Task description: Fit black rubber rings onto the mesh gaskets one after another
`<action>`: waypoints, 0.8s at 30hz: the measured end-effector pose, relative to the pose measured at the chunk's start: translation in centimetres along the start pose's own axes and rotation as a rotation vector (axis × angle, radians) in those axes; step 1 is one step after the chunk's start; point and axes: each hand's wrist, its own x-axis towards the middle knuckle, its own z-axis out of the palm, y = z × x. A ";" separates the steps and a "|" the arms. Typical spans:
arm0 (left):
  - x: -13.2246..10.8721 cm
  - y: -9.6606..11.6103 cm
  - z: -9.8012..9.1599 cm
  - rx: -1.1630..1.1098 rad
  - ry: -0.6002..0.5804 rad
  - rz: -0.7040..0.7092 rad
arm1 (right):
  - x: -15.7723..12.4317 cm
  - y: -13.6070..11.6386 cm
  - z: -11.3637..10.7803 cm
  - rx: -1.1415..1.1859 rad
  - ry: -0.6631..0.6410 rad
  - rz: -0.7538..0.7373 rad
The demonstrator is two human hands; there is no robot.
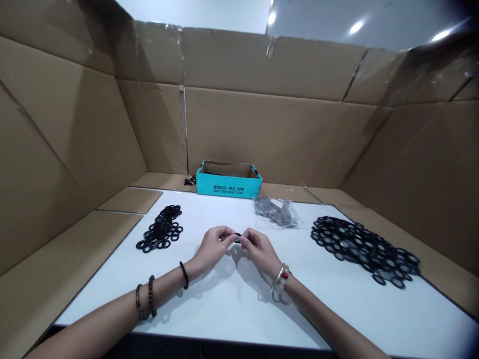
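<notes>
Above the middle of the white table, my left hand [216, 245] and my right hand [261, 248] meet at a small black ring [238, 238]. Each hand pinches one side of the ring between thumb and fingertips, so part of its rim is covered. To the left lies a pile of plain black rings [160, 230]. A larger pile of black rings with greyish centres [362, 248] spreads over the right side of the table. Whether the held ring has a filled centre is too small to tell.
At the back of the white table [209, 309] stands an open turquoise box [229, 185], with a few black pieces [190, 180] beside its left end. A clear plastic bag of grey pieces [276, 212] lies right of the box. Cardboard walls [262, 129] enclose the table at the back and sides.
</notes>
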 end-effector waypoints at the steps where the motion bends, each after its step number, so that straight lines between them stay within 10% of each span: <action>1: 0.1 0.1 -0.2 -0.015 -0.046 -0.021 | 0.1 -0.1 -0.2 -0.026 -0.003 -0.026; 17: 0.1 2.0 -1.5 -0.337 -0.279 -0.142 | -0.7 -0.7 0.1 -0.059 -0.090 -0.214; 24: -0.2 2.6 -0.9 -0.419 -0.171 -0.095 | -0.8 -0.7 0.6 0.001 0.000 -0.242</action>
